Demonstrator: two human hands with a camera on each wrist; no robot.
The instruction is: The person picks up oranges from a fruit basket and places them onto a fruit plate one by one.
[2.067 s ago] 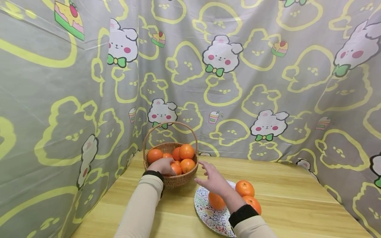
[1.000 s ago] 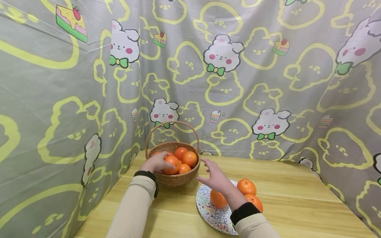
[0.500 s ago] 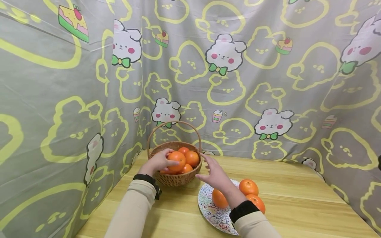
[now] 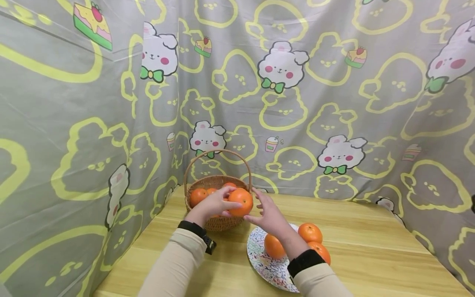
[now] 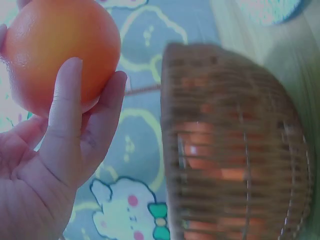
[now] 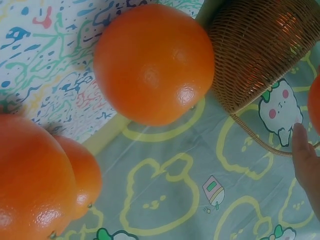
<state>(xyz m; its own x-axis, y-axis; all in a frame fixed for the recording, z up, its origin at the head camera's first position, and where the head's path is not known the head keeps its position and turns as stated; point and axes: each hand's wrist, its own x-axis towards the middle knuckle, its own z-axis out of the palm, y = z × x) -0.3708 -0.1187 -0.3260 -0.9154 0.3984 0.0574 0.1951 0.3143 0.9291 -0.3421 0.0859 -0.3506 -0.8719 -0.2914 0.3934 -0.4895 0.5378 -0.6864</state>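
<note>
My left hand grips an orange, thumb on the near side, held up over the basket's right rim. In the left wrist view the fingers wrap under this orange, apart from the basket. My right hand is raised just to the right, fingers spread, its fingertips close to the held fruit. The wicker basket with a hoop handle stands behind the left hand and holds several more oranges, some hidden by that hand.
A round plate with a colourful squiggle pattern lies under the right forearm. Three oranges, one of them this orange, are on or at it, partly hidden by the arm. Printed cloth hangs behind and beside the wooden table.
The left hand has picked an orange out of the basket's pile and carried it right, towards the right hand. The right hand has stayed nearly still.
</note>
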